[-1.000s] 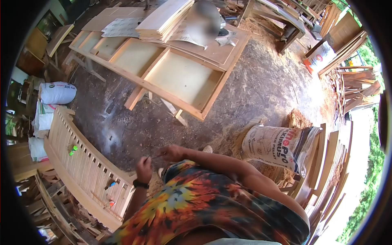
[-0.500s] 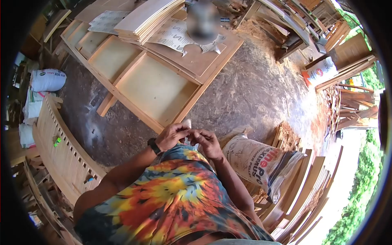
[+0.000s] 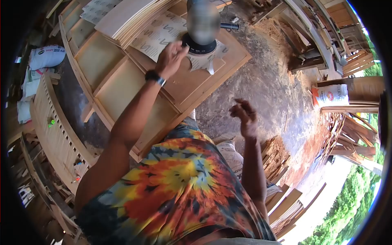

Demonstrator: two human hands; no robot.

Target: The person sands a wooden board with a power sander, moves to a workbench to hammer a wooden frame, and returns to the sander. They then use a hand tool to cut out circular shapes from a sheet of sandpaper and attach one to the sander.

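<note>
My left hand [image 3: 171, 59], with a dark watch on its wrist, reaches over the wooden frame panel [image 3: 122, 87]. Its fingers are stretched out, with the tips right at the edge of a round black base [image 3: 200, 45] that has small marks along its front. Above that base rises a rounded grey body [image 3: 203, 24], too blurred to name. Under both lies a white printed sheet [image 3: 157, 34] with torn or cut-out edges. My right hand [image 3: 245, 116] hangs in the air over the floor, to the right of the panel, with loosely bent fingers apart and nothing in them.
A stack of thin boards [image 3: 122, 22] lies on the panel's far side. A slatted wooden piece [image 3: 55, 122] stands at left near white sacks [image 3: 47, 57]. Another sack [image 3: 228, 153], wood shavings [image 3: 275, 153] and planks [image 3: 292, 204] are at right.
My hands were together near my waist and have parted. The left reached forward to the black base; the right moved right and forward. The view has shifted, showing more of the base.
</note>
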